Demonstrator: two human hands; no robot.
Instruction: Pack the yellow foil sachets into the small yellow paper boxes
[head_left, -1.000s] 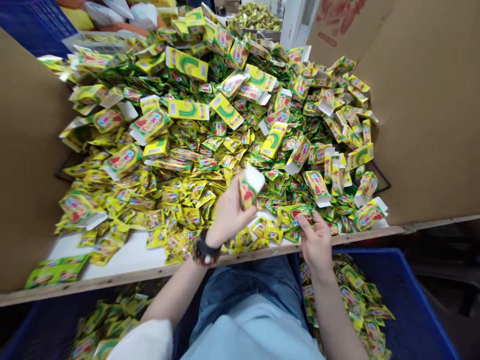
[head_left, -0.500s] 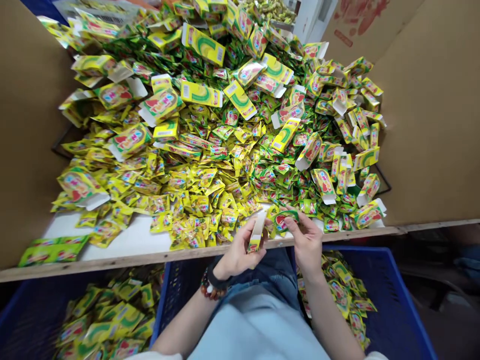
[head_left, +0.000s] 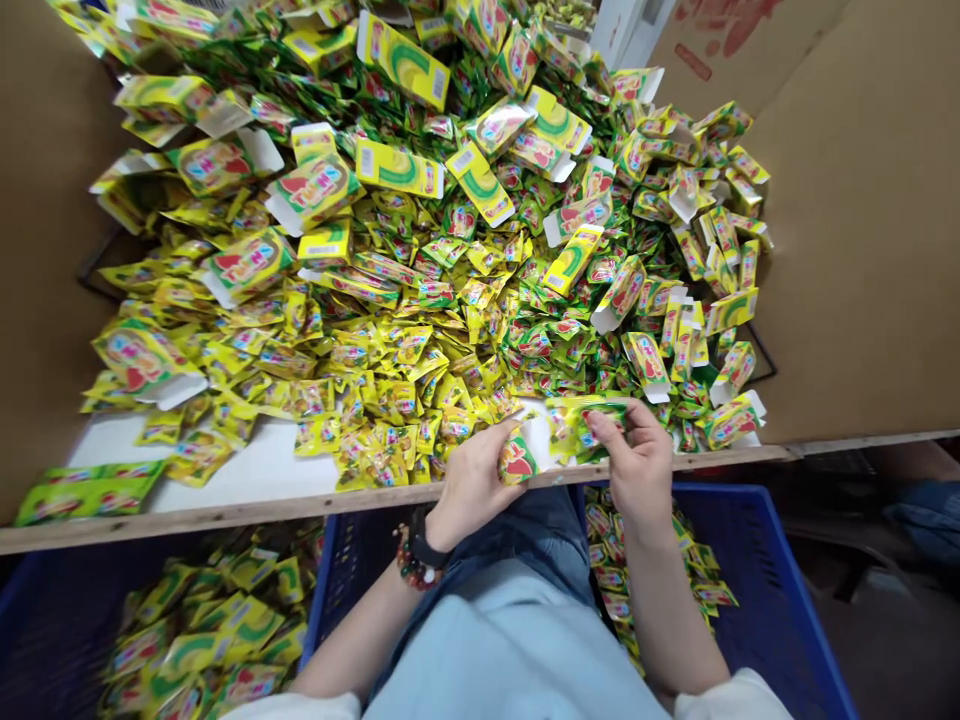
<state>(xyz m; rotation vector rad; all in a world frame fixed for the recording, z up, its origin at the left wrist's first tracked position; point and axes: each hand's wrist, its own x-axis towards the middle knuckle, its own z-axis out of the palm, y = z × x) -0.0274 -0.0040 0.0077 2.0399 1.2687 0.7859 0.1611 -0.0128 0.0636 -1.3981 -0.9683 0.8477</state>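
My left hand (head_left: 476,482) is closed around a small printed carton (head_left: 519,457), whose open white flap points right. Just right of it, my right hand (head_left: 641,462) pinches yellow and green candy sachets (head_left: 581,428) between thumb and fingers; how many cannot be told. The sachets' left end is close to the carton's open end. Both hands are over the front edge of the white table (head_left: 281,470). Behind them lies a heap of loose yellow sachets (head_left: 397,400) and green sachets (head_left: 551,345).
Open cartons (head_left: 401,60) lie across the heap. Cardboard walls (head_left: 862,250) stand at both sides. Below the wooden table edge (head_left: 247,515) are blue crates, the left one (head_left: 45,640) and the right one (head_left: 780,580), holding filled packs. A green sachet strip (head_left: 90,490) lies front left.
My right hand has moved right and turned, now showing yellow and green sachets stretched toward the carton. My left hand has tilted the carton so its opening faces right.
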